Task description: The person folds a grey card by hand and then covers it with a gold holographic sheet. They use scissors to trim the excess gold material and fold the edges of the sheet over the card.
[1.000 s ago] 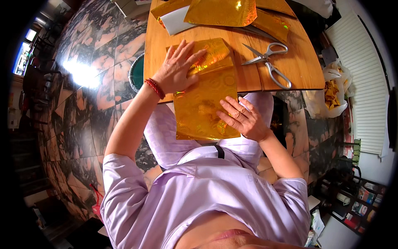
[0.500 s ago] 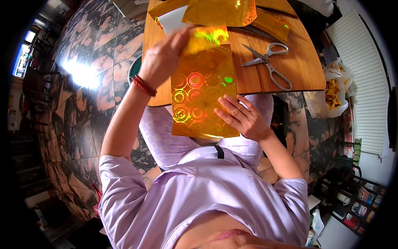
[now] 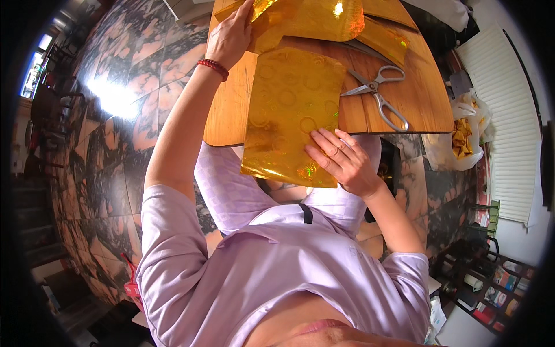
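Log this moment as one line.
Left hand: at shiny gold pieces | Right hand: on rectangular shiny gold sheet | Silver metal scissors: open, on brown wooden table

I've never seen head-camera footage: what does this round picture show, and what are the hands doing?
No machine: these are the bare hands of a person, seen from a fisheye camera on the head, looking down, so edges bend. The right hand has its fingers on a gold sheet overhanging the near edge of a wooden table; the thumb is hidden. The left hand is by more gold sheets at the far side; the picture's edge makes its grip unclear. Open scissors lie to the right of the first sheet.
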The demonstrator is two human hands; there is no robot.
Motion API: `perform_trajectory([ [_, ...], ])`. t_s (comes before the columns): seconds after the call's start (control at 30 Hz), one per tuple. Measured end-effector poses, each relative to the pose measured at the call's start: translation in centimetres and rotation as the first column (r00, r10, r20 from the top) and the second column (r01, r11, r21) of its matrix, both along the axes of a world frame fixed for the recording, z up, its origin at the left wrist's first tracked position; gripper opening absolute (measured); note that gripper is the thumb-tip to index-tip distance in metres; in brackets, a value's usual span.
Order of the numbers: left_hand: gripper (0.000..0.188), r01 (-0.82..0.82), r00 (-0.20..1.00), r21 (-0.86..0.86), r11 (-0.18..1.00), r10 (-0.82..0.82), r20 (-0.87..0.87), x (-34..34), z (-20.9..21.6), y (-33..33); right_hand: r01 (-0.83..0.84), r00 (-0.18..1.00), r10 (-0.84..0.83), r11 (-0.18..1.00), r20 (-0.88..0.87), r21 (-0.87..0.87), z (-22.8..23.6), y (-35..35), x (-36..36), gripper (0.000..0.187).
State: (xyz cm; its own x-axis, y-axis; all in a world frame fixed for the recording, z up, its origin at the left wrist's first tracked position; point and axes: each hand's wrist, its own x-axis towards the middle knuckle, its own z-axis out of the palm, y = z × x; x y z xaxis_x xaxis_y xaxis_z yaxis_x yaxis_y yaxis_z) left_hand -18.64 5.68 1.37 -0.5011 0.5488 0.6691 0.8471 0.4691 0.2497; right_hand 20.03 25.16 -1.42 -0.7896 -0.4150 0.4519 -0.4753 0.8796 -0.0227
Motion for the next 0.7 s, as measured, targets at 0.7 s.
perform_trajectory([
  [0.7,0.027,-0.328,0.492,0.268,0.906,-0.078,0.867,0.0,-0.6,-5.0,-0.002,0.996,0.003,1.0,0.088,-0.011,0.4,-0.3,-0.2,0.052],
])
